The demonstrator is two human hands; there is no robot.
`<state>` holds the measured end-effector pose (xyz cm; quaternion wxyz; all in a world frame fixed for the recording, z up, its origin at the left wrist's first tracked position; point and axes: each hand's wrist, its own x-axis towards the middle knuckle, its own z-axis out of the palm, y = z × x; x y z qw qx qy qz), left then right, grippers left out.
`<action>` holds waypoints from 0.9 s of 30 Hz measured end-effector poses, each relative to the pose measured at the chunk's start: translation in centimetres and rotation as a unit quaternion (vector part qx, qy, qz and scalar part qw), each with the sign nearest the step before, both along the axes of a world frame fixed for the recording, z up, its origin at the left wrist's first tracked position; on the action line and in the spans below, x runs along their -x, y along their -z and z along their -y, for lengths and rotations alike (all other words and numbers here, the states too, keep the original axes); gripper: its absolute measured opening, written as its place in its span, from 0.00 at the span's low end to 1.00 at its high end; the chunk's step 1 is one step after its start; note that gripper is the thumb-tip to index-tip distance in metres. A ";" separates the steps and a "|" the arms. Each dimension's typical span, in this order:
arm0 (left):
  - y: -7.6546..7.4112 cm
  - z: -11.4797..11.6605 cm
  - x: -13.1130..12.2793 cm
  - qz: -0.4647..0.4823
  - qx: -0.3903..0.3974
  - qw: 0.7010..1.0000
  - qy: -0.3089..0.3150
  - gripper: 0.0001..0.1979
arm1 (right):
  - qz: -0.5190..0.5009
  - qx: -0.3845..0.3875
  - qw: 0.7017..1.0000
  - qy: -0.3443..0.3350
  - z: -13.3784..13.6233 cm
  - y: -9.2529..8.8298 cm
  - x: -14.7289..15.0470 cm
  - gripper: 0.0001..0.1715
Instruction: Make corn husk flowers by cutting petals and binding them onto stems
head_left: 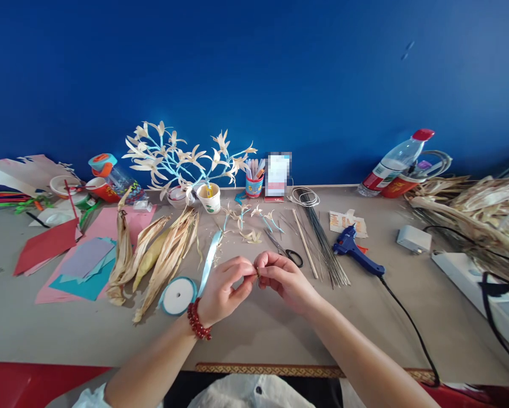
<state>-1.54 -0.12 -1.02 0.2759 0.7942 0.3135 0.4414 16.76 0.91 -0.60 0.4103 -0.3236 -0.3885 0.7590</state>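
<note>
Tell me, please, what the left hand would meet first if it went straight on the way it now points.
Most likely the right hand, directly ahead of the left hand; the two look nearly touching, though any gap in depth is hard to judge.

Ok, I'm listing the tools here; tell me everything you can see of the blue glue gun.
The blue glue gun lies on its side on the table, right of the dark wires, its bulky head by a torn card. It looks plastic, with a handle slanting nearer and rightward and an orange part alongside. A black cord leaves the handle's end and runs to the table's near edge. The right hand does not touch it. Whether it is on cannot be told.
</note>
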 end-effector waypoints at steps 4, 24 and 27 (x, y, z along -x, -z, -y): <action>0.3 -0.1 0.0 -0.007 -0.025 1.000 -0.011 0.08 | 0.005 0.021 1.000 -0.010 -0.1 -0.2 -0.2 0.12; 0.5 0.5 -0.5 0.027 -0.029 0.998 -0.044 0.11 | -0.035 0.072 0.995 -0.056 -0.3 -0.3 -0.6 0.14; 0.5 0.5 -0.4 0.031 -0.018 0.998 -0.053 0.09 | -0.008 0.010 0.999 -0.029 -0.2 -0.6 -0.4 0.13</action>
